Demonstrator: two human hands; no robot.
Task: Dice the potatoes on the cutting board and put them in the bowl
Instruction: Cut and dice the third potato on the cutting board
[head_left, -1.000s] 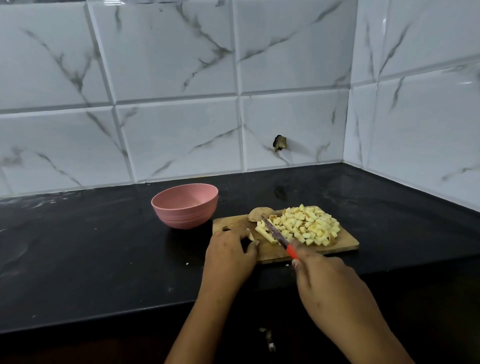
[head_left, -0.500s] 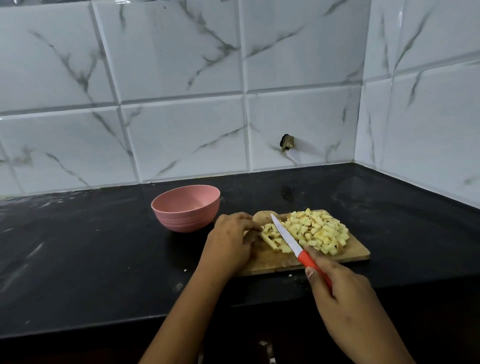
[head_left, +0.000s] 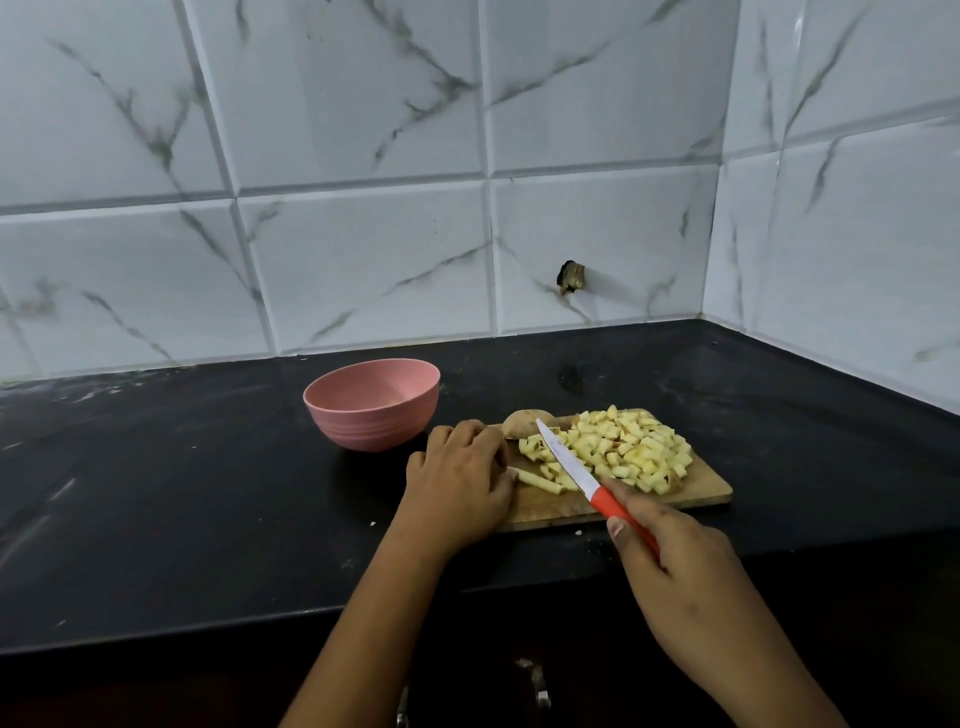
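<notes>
Left hand (head_left: 457, 480) clamps pale potato strips (head_left: 540, 480) steady for dicing; right hand (head_left: 680, 561) grips the red-handled knife (head_left: 571, 462) across them.

Setting: home kitchen.
Walls: white marble-veined tiles (head_left: 363, 260), meeting in a corner.
Surface: black stone tabletop (head_left: 182, 493).
Food prep: wooden cutting board (head_left: 696, 491), diced potatoes (head_left: 631, 449), pink bowl (head_left: 371, 405).

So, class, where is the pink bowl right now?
In the head view, the pink bowl stands on the black countertop left of centre, just off the left end of the cutting board and beyond the left hand.
</notes>
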